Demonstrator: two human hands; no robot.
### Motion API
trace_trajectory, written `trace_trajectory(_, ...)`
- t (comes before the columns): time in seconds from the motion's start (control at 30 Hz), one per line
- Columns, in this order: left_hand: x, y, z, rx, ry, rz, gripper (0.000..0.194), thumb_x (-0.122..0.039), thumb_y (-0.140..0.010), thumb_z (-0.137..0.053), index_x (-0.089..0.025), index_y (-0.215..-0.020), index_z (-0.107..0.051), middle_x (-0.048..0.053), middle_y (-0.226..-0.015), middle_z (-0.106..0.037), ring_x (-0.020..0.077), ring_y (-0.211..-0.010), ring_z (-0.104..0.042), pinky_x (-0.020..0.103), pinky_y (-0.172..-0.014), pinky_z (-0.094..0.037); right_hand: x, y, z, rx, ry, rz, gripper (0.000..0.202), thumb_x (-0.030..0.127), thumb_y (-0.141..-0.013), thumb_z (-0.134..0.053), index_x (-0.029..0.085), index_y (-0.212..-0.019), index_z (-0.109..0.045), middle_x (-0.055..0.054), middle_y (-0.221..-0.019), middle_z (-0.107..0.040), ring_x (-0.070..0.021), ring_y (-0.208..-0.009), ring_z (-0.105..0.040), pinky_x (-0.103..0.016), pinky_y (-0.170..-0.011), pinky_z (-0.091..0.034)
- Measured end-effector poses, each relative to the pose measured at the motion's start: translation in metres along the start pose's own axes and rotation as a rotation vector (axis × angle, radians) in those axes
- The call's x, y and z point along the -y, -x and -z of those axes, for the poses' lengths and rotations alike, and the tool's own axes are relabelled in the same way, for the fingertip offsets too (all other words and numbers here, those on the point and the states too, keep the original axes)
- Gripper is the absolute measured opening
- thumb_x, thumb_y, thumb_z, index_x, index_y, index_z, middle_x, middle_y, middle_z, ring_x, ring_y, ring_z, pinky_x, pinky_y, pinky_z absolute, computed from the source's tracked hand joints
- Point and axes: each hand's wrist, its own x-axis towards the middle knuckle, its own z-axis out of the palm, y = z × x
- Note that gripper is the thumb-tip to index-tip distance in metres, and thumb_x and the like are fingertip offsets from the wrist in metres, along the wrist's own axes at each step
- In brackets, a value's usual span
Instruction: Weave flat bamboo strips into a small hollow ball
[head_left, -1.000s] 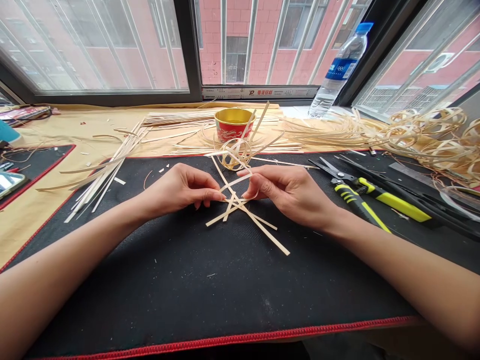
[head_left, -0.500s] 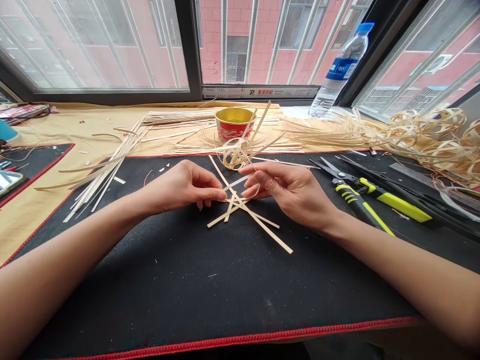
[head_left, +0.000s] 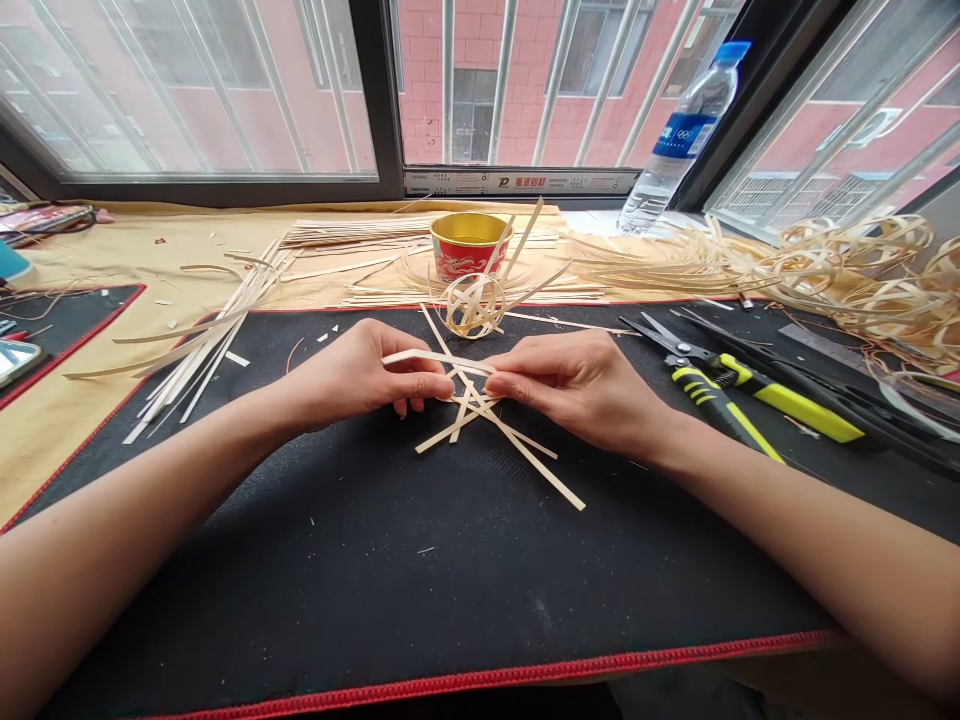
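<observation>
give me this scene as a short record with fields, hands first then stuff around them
left hand: grip pinched at the left side of the crossed strips
right hand: grip closed on the curved strip, which arches toward the left hand
crossed strips: several overlapping, between the hands
mat: black, red edging
beyond the hands: woven ball, then red bowl
right side: shears, yellow and black handles
by the window: bottle, blue cap on
</observation>
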Motion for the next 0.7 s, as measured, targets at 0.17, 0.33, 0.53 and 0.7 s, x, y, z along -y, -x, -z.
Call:
trace_trajectory(0.17,-0.003,-0.001,-0.004,-0.051,0.013,0.02,0.013,-0.025,-0.072,-0.071,-0.012,-0.073,-0.073,-0.002,-0.05,-0.061,0.0063,-0.047,-0.052,0.012,-0.042,-0.041,-0.002,0.0,-0.001,0.007,0.02,0.054,0.017,0.019,-0.086,-0.061,0.016,-0.096,-0.076,-0.001,-0.066,-0.065,-0.0082,-0.057,-0.053,-0.019,-0.054,-0.039)
trace_trajectory(0.33,0.001,0.001,-0.002,-0.034,0.001,-0.007,0.016,-0.028,-0.07,-0.073,-0.012,-0.073,-0.073,-0.001,-0.055,-0.064,0.0068,-0.05,-0.053,0.013,-0.045,-0.041,-0.002,0.0,-0.001,0.021,0.05,0.048,0.017,0.02,-0.087,-0.061,0.016,-0.089,-0.076,-0.001,-0.065,-0.063,-0.0087,-0.057,-0.053,-0.019,-0.054,-0.039)
trace_trajectory(0.53,0.009,0.004,0.015,0.185,0.073,-0.078,0.038,-0.038,-0.068,-0.076,-0.017,-0.1,-0.072,0.006,-0.095,-0.073,0.0143,-0.079,-0.064,0.018,-0.068,-0.051,0.0,-0.001,0.0,0.033,0.07,0.011,0.019,0.021,-0.088,-0.059,0.013,-0.082,-0.076,-0.002,-0.064,-0.064,-0.0094,-0.059,-0.055,-0.019,-0.056,-0.039)
trace_trajectory(0.7,0.006,0.004,0.016,0.197,0.146,-0.11,0.07,-0.073,-0.072,-0.054,-0.01,-0.096,-0.071,0.013,-0.092,-0.072,0.0184,-0.073,-0.065,0.029,-0.069,-0.055,-0.001,0.0,0.0,0.038,0.102,0.04,0.019,0.022,-0.088,-0.059,0.013,-0.083,-0.076,-0.002,-0.063,-0.061,-0.0082,-0.056,-0.051,-0.019,-0.053,-0.036)
